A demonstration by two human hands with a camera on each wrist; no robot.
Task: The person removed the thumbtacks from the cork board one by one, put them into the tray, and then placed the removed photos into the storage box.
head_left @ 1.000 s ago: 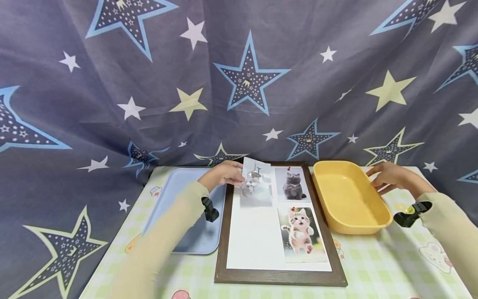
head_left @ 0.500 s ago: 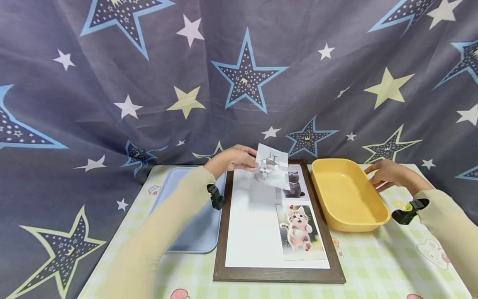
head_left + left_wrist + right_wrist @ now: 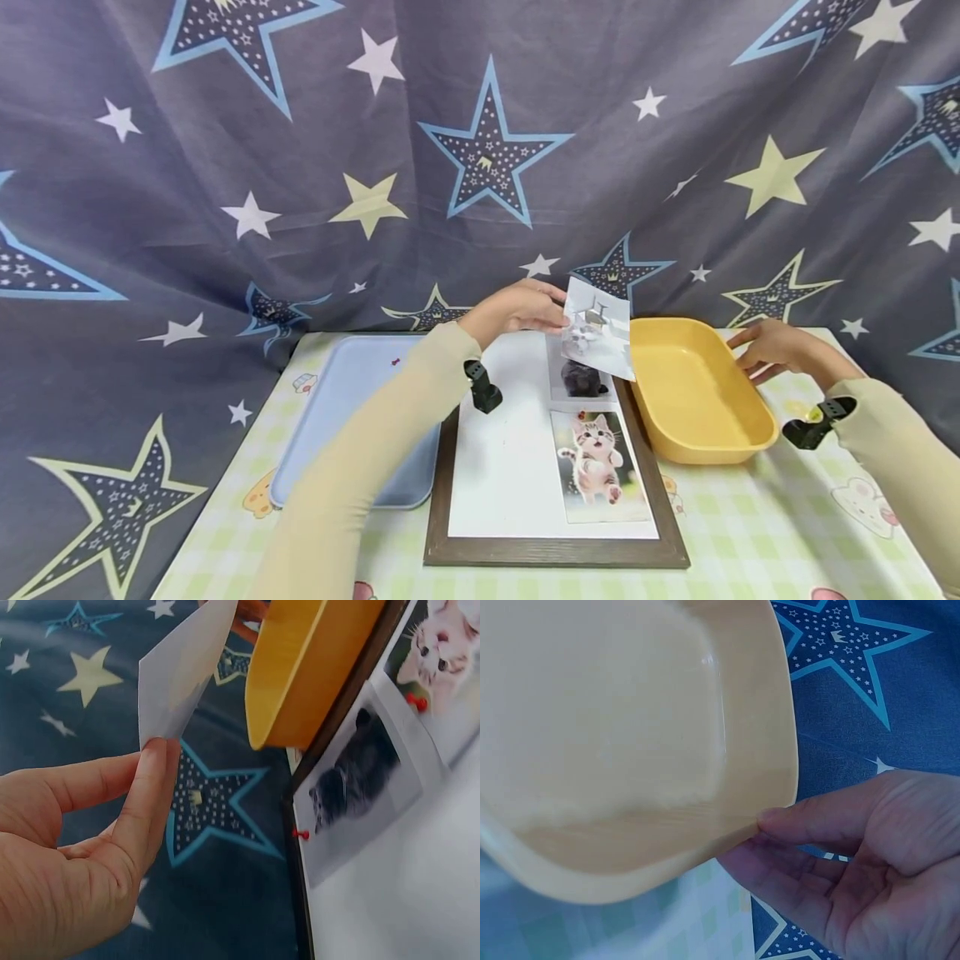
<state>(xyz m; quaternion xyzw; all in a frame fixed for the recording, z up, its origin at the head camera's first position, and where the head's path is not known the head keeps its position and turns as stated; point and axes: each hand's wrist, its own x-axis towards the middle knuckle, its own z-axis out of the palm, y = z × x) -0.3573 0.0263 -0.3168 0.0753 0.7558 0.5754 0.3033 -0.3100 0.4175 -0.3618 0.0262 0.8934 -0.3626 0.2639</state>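
Reference: the brown-framed board [image 3: 510,483], lying on the tabletop [image 3: 723,537] with its green-and-white checked cover.

Left hand [image 3: 525,307]: above the far part of the board. Grip nearly closed — thumb and fingers pinch a loose print [image 3: 597,327] by its edge. The print is held off the board, over its far right corner; in the head view it overlaps the upper part of the grey cat photo [image 3: 582,380] and the edge of the yellow tray. Left wrist view shows mainly its pale back.

Right hand [image 3: 783,348]: well right of the board. Grip closed on the rim of the yellow tray [image 3: 697,392], thumb on top, fingers beneath, on the side away from the board. The tray sits just right of the board.

On the board, right half: grey cat photo, farther, with a red pin [image 3: 300,834]; kitten photo [image 3: 600,467], nearer, with another pin at its top.

Left of the board: blue tray [image 3: 348,400], partly hidden by the left sleeve [image 3: 397,425], a loose red pin [image 3: 396,362] lying in it. Behind the board — star-patterned curtain [image 3: 420,125].
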